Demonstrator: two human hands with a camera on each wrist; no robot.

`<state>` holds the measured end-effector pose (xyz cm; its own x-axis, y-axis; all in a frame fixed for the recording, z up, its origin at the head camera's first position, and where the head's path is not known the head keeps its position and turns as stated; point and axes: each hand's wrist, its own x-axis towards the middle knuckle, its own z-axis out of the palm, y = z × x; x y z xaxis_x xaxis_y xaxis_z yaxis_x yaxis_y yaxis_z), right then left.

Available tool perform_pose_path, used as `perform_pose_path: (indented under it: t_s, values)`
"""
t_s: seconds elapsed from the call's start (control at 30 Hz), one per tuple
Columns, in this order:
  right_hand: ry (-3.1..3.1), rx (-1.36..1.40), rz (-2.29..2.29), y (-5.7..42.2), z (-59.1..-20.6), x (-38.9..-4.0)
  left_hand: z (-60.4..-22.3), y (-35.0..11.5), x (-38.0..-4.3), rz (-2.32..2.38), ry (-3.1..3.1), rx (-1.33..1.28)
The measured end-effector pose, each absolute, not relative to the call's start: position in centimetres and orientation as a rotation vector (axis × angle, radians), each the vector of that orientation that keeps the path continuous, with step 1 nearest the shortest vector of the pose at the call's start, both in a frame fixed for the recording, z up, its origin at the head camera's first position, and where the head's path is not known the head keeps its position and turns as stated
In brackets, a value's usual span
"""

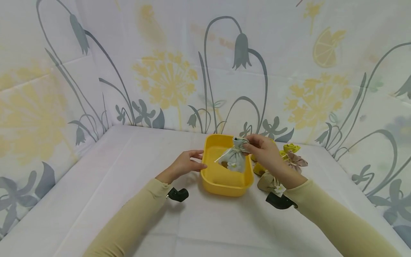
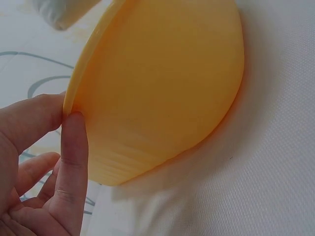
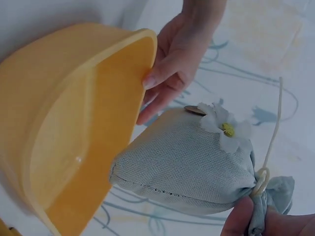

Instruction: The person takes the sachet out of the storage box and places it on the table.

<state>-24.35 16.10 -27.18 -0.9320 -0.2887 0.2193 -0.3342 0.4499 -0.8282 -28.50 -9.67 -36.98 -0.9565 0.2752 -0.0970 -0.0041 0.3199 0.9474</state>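
A pale blue-grey drawstring pouch [image 1: 237,156] with a white fabric flower and a small brown disc hangs over the yellow plastic tub [image 1: 224,190]. My right hand [image 1: 265,152] pinches its gathered neck near the cord, as the right wrist view also shows the pouch [image 3: 182,162] filled out and tilted. At the tub's left side, my left hand [image 1: 187,162] holds the rim between thumb and finger. In the left wrist view the tub wall [image 2: 162,88] fills the middle, its rim at the fingertips. The part of the tub floor behind the pouch is hidden.
Right of the tub lie several more pouches, partly covered by my right forearm: a beige one [image 1: 267,181] with a white flower, a pinkish one [image 1: 296,160] and a yellow-green one [image 1: 291,147]. A white cloth [image 1: 154,228] covers the table; a flower-printed curtain [image 1: 179,46] stands behind.
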Motion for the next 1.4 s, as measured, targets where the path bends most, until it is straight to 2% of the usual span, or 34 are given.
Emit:
perform_pose_path:
  t_s: [0.33, 0.73, 1.1, 1.4]
  values:
    - [-2.537, 0.598, 1.530, 18.1, -26.5, -21.3, -36.8, -9.6, -28.4, 1.675, 2.352, 0.232]
    - [-2.484, 0.570, 1.393, 21.9, -27.4, -19.3, -37.0, -9.6, -28.5, 1.667, 2.361, 0.245]
    - [-2.489, 0.501, 1.354, 26.5, -28.8, -18.7, -36.9, -9.6, -28.5, 1.691, 2.344, 0.250]
    - [-2.404, 0.534, 1.577, 30.5, -30.4, -19.0, -37.0, -9.7, -28.5, 1.669, 2.359, 0.244]
